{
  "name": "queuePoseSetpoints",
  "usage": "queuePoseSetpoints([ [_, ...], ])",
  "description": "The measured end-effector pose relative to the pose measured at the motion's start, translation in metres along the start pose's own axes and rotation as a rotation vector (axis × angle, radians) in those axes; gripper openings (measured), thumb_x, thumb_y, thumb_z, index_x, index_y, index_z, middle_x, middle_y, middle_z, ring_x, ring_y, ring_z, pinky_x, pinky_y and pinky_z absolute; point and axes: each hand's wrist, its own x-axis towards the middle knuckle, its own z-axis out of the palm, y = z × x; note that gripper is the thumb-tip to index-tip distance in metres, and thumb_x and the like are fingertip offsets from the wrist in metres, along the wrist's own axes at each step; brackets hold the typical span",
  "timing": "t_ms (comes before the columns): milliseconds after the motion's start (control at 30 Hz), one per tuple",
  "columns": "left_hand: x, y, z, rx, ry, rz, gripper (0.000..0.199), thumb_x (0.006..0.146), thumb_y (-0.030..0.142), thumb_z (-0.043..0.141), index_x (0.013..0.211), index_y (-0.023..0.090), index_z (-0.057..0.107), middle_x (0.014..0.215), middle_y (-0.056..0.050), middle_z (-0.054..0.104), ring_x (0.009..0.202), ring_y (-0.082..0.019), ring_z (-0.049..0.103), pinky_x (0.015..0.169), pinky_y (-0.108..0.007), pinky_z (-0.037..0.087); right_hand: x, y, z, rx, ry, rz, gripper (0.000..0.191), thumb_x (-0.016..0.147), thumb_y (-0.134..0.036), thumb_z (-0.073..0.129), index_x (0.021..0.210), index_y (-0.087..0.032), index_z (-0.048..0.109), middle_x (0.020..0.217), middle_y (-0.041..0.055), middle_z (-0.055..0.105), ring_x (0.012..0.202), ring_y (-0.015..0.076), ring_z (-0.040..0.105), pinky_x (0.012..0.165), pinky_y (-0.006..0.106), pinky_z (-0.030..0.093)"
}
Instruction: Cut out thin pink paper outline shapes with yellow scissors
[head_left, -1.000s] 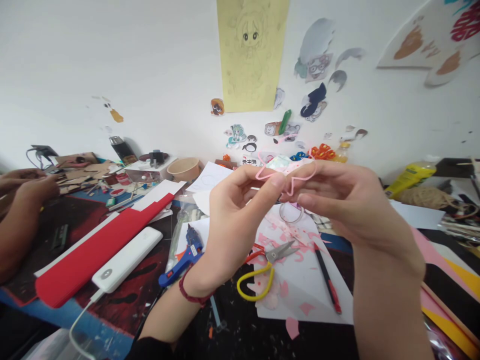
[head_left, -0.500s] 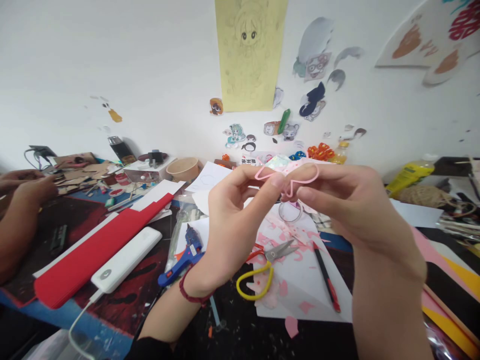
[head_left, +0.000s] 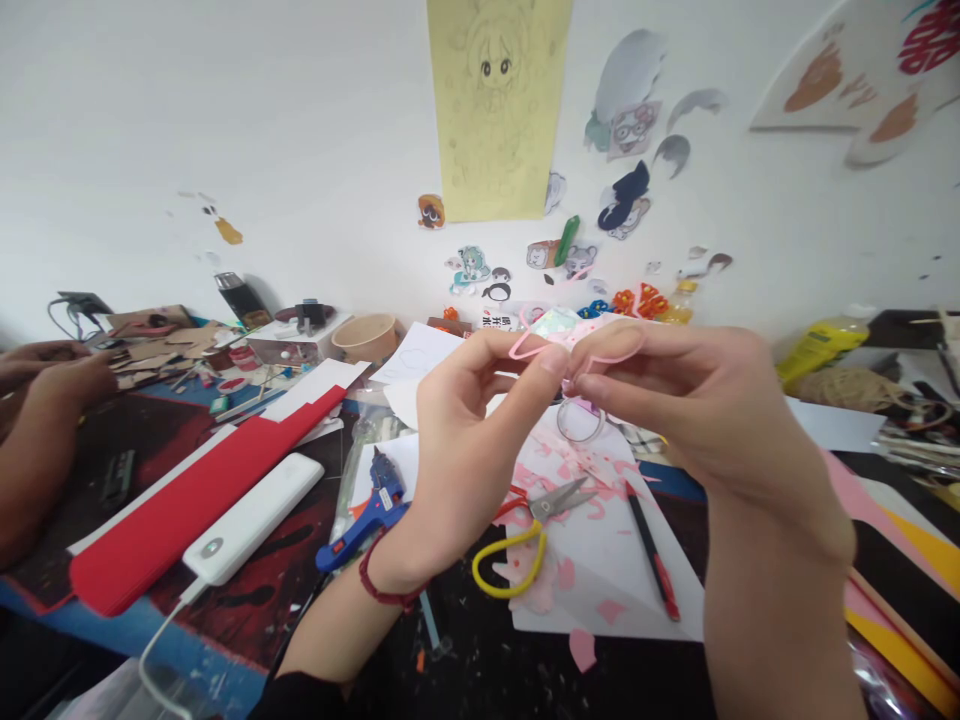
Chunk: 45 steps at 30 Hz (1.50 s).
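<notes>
Between my two hands, a thin pink looped cutout (head_left: 616, 358) is held up above the table. My left hand (head_left: 480, 440) pinches its left part between thumb and fingers, and my right hand (head_left: 675, 400) grips its right part, fingertips close to the left ones. Part of the cutout is hidden by the fingers. Just beneath the hands is a roll of clear tape (head_left: 580, 421). Scissors with a yellow handle (head_left: 510, 563) lie on white paper (head_left: 637, 570) with pink scraps. A black and red pen (head_left: 654, 552) rests to their right.
A blue glue gun (head_left: 373, 513) lies left of my left wrist. Farther left are a white power bank (head_left: 253, 520) with a cable and a long red sheet (head_left: 202, 490). Another person's hands (head_left: 56, 400) are at the far left. A yellow bottle (head_left: 825, 345) lies at the right.
My right fingertips have shifted slightly left and the thumb has moved over the middle of the pink cutout, which now looks more bent. My left hand has barely moved.
</notes>
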Motion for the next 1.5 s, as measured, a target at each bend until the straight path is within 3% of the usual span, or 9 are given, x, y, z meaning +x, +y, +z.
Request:
queuePoseSetpoints([
  [433,0.0010,-0.0014,-0.0006,-0.066,-0.007,0.018,0.014,0.092,0.021,0.070,0.079,0.019,0.067,0.073,0.004,0.064,0.070,-0.005,0.059,0.068,-0.018,0.051,0.0002,0.0014,-0.0020,-0.022,0.005,-0.044,0.012,0.078,-0.013,0.082,0.077,-0.024,0.076,0.082,0.0000,0.070,0.078,0.0148,0.063,0.068,0.029,0.053],
  [900,0.0027,-0.0022,-0.0019,0.021,-0.022,0.029,0.011,0.090,0.025,0.074,0.081,0.020,0.069,0.081,0.004,0.071,0.071,-0.006,0.060,0.062,-0.018,0.048,-0.0007,-0.0014,-0.0006,-0.160,0.010,-0.086,0.008,0.082,-0.019,0.079,0.079,-0.024,0.074,0.084,0.0014,0.070,0.082,0.0175,0.063,0.073,0.035,0.050],
  [1200,0.0029,-0.0017,-0.0013,-0.036,-0.033,0.016,0.011,0.090,0.022,0.073,0.081,0.020,0.068,0.080,0.004,0.070,0.070,-0.005,0.060,0.063,-0.016,0.050,-0.0017,-0.0018,-0.0008,-0.206,-0.005,-0.113,0.006,0.086,-0.019,0.074,0.081,-0.024,0.073,0.091,0.0028,0.073,0.089,0.0186,0.066,0.079,0.036,0.053],
  [1500,0.0026,-0.0024,-0.0023,-0.063,-0.031,0.006,0.009,0.091,0.020,0.072,0.083,0.019,0.068,0.078,0.004,0.068,0.066,-0.004,0.059,0.064,-0.014,0.052,-0.0002,-0.0047,-0.0037,-0.234,-0.035,-0.144,0.012,0.085,-0.019,0.075,0.078,-0.024,0.068,0.086,0.0009,0.068,0.087,0.0181,0.063,0.077,0.035,0.051],
])
